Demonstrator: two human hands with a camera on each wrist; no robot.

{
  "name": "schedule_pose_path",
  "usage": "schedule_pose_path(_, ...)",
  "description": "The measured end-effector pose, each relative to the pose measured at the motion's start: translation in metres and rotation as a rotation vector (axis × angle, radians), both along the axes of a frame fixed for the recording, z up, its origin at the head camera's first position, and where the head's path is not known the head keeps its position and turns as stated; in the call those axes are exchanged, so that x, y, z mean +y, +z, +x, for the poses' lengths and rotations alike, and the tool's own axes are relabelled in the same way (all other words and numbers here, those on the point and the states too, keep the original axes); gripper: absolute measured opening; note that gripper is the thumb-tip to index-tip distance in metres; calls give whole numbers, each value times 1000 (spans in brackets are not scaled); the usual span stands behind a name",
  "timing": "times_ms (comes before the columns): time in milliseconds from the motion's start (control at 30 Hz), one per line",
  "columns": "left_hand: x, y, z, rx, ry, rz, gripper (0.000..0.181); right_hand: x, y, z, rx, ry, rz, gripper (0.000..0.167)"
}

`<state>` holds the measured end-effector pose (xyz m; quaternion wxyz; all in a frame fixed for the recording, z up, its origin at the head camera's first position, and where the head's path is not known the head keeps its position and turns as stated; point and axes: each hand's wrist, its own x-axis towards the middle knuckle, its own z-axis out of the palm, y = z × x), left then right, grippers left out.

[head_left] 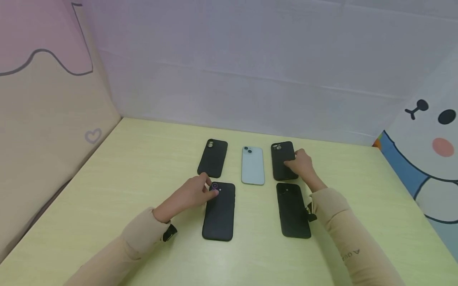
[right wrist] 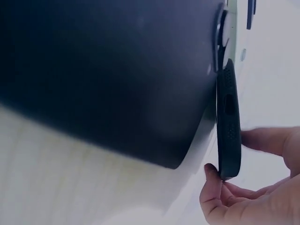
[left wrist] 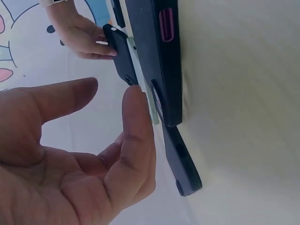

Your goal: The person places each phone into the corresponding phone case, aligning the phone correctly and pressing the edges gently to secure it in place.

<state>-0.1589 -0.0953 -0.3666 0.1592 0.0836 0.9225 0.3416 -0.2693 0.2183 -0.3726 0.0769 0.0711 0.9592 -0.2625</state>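
In the head view my right hand (head_left: 301, 163) holds the right edge of a black phone case (head_left: 280, 165) at the back right. The right wrist view shows the thumb (right wrist: 265, 139) on one face of that case (right wrist: 229, 126), with fingers curled at its other side. My left hand (head_left: 195, 190) hovers by the upper left corner of a black-cased phone (head_left: 219, 216). From the left wrist, its thumb and forefinger are seen apart with nothing between them. Between the two back cases lies a pale blue phone (head_left: 253, 167). Another black phone case (head_left: 212, 159) is at the back left.
Below the right case lies another black phone (head_left: 293, 210), partly under the right forearm in view. The pale yellow table (head_left: 161, 151) meets a whitish cloth wall (head_left: 232, 79) at the back. A patterned panel (head_left: 429, 159) stands at the right.
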Motion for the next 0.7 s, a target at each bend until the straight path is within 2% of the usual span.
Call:
schedule_pose_path(167,11,6,-13,51,-3,6,35,2,2,1,18,-89,-165,50)
schedule_pose_path(433,30,6,-38,65,19,0,37,5,5,0,-64,-219,-566,49)
schedule_pose_path(533,35,5,-46,54,14,-12,39,5,7,2,-85,-248,-656,49)
schedule_pose_path(700,44,6,-58,24,18,-37,41,5,9,5,-101,-281,-729,49)
